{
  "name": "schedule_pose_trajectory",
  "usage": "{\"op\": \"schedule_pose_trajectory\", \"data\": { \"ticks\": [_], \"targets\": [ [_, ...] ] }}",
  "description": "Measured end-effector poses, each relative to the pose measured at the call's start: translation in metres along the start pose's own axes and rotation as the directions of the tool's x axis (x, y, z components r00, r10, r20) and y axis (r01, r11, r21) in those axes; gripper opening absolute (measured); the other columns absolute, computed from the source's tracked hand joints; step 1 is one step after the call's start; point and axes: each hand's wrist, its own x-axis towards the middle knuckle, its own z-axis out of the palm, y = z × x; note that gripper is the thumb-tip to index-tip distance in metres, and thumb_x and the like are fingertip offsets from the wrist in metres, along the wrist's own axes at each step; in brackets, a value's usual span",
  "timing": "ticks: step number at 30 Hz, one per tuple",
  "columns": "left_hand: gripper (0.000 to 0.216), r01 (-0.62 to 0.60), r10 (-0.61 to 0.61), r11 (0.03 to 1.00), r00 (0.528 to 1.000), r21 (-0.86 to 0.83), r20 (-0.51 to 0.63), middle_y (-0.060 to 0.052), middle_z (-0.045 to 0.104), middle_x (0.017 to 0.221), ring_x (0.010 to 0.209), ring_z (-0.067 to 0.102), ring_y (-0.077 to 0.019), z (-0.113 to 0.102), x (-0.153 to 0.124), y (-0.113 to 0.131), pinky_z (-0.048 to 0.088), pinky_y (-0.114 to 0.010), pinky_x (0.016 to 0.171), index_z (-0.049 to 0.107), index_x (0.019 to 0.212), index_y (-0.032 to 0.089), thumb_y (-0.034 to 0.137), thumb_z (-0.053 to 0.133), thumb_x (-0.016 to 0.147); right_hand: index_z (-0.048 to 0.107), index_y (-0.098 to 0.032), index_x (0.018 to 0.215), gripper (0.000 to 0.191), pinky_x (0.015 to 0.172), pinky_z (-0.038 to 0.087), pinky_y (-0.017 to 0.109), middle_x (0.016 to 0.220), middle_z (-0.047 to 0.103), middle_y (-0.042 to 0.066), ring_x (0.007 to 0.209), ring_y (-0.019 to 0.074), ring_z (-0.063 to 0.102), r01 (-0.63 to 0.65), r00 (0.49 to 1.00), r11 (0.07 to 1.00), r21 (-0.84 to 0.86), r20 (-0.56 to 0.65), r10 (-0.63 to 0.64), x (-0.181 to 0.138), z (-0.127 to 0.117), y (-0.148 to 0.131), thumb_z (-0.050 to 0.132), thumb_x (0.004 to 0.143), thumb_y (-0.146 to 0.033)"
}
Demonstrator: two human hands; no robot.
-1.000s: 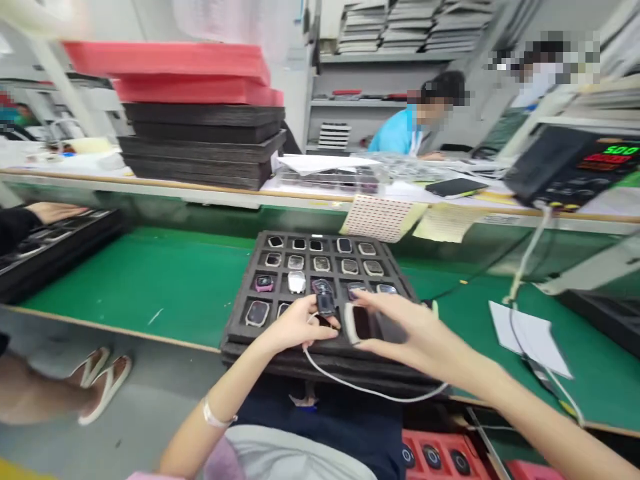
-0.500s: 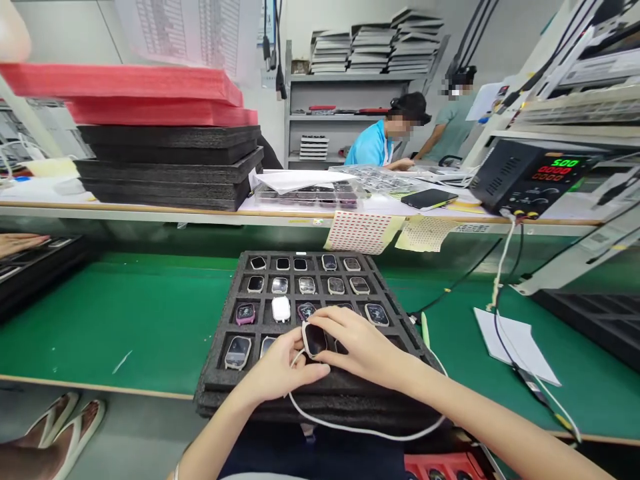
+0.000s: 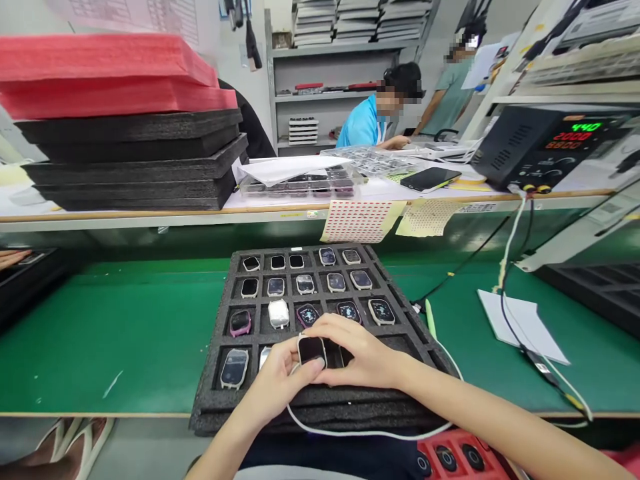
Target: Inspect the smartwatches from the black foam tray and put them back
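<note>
A smartwatch case (image 3: 311,348) with a dark screen is held between both hands above the front row of a black foam tray (image 3: 210,400). My left hand (image 3: 280,373) grips its left side, thumb across the lower screen. My right hand (image 3: 357,353) closes on its top and right side with fingers and thumb. A white cable (image 3: 370,435) loops from beneath my left hand round to the right; its end at the watch is hidden. Several other watch cases sit in the tray's compartments, among them a purple one (image 3: 241,323) and a silver one (image 3: 279,313).
A power supply (image 3: 545,150) with lit digits stands on the shelf at right, near a phone (image 3: 430,179). Black and red foam (image 3: 125,160) is stacked at left. White paper (image 3: 523,325) lies on the green bench (image 3: 125,333). A person in blue (image 3: 363,123) sits behind.
The power supply's digits have gone from 5.00 and zeros to 4.40 and higher numbers. My left thumb has moved onto the watch screen. The camera view has shifted slightly.
</note>
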Motion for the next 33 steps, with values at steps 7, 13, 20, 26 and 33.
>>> {"op": "schedule_pose_trajectory", "data": {
  "ticks": [7, 13, 20, 26, 33],
  "targets": [
    [0.028, 0.022, -0.021, 0.999, 1.0, 0.048, -0.012, -0.007, 0.068, 0.093, 0.091, 0.057, -0.0202, 0.002, -0.002, 0.005, 0.042, -0.03, 0.084, 0.065, 0.104, 0.012, 0.03, 0.064, 0.082, 0.051, -0.013, 0.12, 0.049, 0.082, 0.05, 0.034, 0.102, 0.061, 0.013, 0.094, 0.0215, 0.058, -0.012, 1.0, 1.0, -0.029, -0.025, 0.011, -0.004, 0.002, -0.001, 0.07, 0.08, -0.035],
    [0.024, 0.059, -0.057, 0.997, 0.998, 0.057, -0.033, -0.004, 0.065, 0.084, 0.083, 0.057, -0.019, 0.004, -0.004, 0.007, 0.045, -0.028, 0.076, 0.065, 0.095, 0.013, 0.033, 0.064, 0.081, 0.05, -0.013, 0.12, 0.049, 0.082, 0.05, 0.035, 0.102, 0.061, 0.013, 0.094, 0.0213, 0.058, 0.004, 1.0, 1.0, -0.022, -0.007, -0.004, -0.004, 0.003, 0.0, 0.069, 0.081, -0.035],
    [0.025, 0.084, -0.077, 0.988, 0.995, 0.131, -0.061, -0.002, 0.065, 0.081, 0.081, 0.057, -0.0177, 0.004, -0.005, 0.008, 0.043, -0.025, 0.074, 0.064, 0.091, 0.014, 0.036, 0.066, 0.079, 0.051, -0.011, 0.119, 0.049, 0.081, 0.05, 0.034, 0.101, 0.061, 0.013, 0.093, 0.0212, 0.058, 0.01, 1.0, 0.999, -0.03, -0.024, -0.011, -0.006, 0.002, -0.001, 0.07, 0.081, -0.035],
    [0.022, 0.135, -0.127, 0.981, 0.99, 0.137, -0.062, -0.004, 0.065, 0.084, 0.078, 0.056, -0.0163, 0.004, -0.006, 0.01, 0.044, -0.025, 0.074, 0.064, 0.093, 0.012, 0.031, 0.065, 0.08, 0.051, -0.012, 0.118, 0.049, 0.081, 0.049, 0.034, 0.102, 0.062, 0.013, 0.091, 0.021, 0.058, -0.032, 0.999, 0.999, -0.03, 0.0, 0.032, -0.009, 0.004, -0.002, 0.068, 0.081, -0.038],
    [0.028, 0.161, -0.155, 0.976, 0.986, 0.148, -0.053, -0.004, 0.066, 0.089, 0.084, 0.057, -0.0176, 0.005, -0.007, 0.011, 0.044, -0.025, 0.077, 0.064, 0.104, 0.013, 0.031, 0.063, 0.082, 0.054, -0.013, 0.113, 0.044, 0.081, 0.05, 0.035, 0.105, 0.057, 0.013, 0.095, 0.0217, 0.056, -0.088, 0.996, 0.995, -0.035, 0.023, 0.089, -0.006, 0.0, -0.007, 0.069, 0.08, -0.038]
  ]
}}
